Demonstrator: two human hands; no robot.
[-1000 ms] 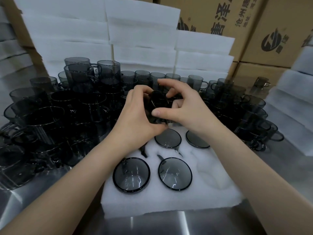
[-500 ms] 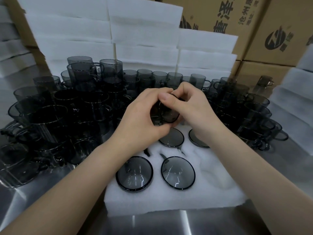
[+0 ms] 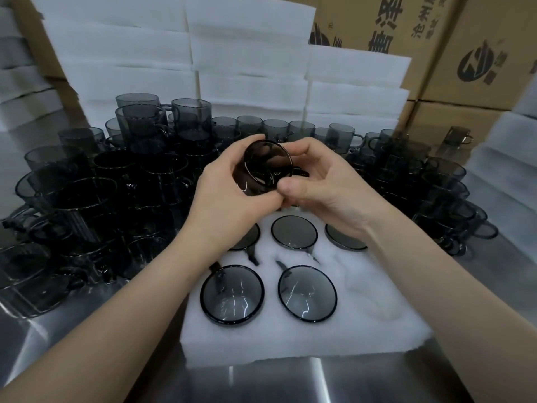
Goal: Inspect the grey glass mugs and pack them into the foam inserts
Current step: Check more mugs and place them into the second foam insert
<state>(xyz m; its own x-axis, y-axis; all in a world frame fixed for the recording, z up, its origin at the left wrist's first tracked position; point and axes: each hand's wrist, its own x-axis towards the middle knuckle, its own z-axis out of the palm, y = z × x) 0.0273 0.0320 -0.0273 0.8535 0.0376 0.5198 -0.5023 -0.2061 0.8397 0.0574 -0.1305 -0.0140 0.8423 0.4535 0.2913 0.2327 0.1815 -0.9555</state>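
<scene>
One smoky grey glass mug (image 3: 261, 173), being clasped between left hand (image 3: 229, 196) and right hand (image 3: 325, 184) above the far row of the white foam insert (image 3: 363, 324), is newly turning its mouth into view, so inspection is seemingly continuing.

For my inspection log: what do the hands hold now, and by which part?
One grey glass mug, tilted: left hand grips its body, right hand its handle side.

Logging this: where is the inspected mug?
Head view, centre: left hand and right hand hold the mug above the far row of the foam insert.
</scene>
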